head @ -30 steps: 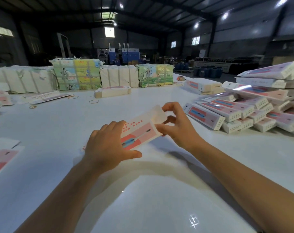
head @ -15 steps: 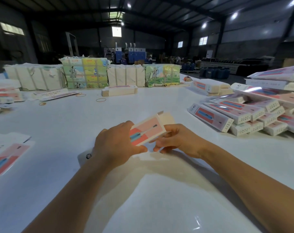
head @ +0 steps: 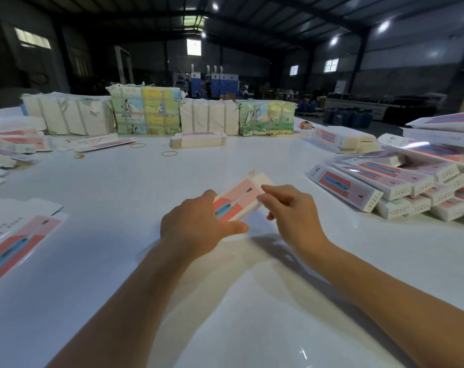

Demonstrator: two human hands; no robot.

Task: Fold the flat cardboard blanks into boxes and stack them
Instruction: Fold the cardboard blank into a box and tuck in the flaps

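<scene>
Head view, centre of the frame: I've got one pink-and-white toothbrush box [head: 238, 201] up off the white table [head: 252, 301], half formed. My left hand [head: 199, 229] wraps its near end, thumb stretched along the underside and fingers curled over the top, so the sleeve is steady while the other end gets worked. My right hand [head: 292, 213] comes in from the right, fingertips [head: 265, 193] pinching the box's far right edge just below the plain white end flap [head: 262, 180], which stands open. I judge that's the step in hand: tucking that flap in to close the end. The two hands sit close together, both clamped on the same box.

Right of the frame, the stack of finished boxes [head: 384, 187] lies in overlapping rows, well apart from my hands but within a reach to the right; that's where I reckon this one goes once it's closed. Lower left, a flat blank [head: 15, 243] lies printed side up near the table edge, handy for the next pick. More flat blanks [head: 10, 144] pile up at the far left.

Upper middle, a short bundle of blanks [head: 199, 139] sits in front of wrapped bales [head: 145, 112], with loose rubber bands [head: 169, 153] scattered on the table near it, presumably off opened bundles.
</scene>
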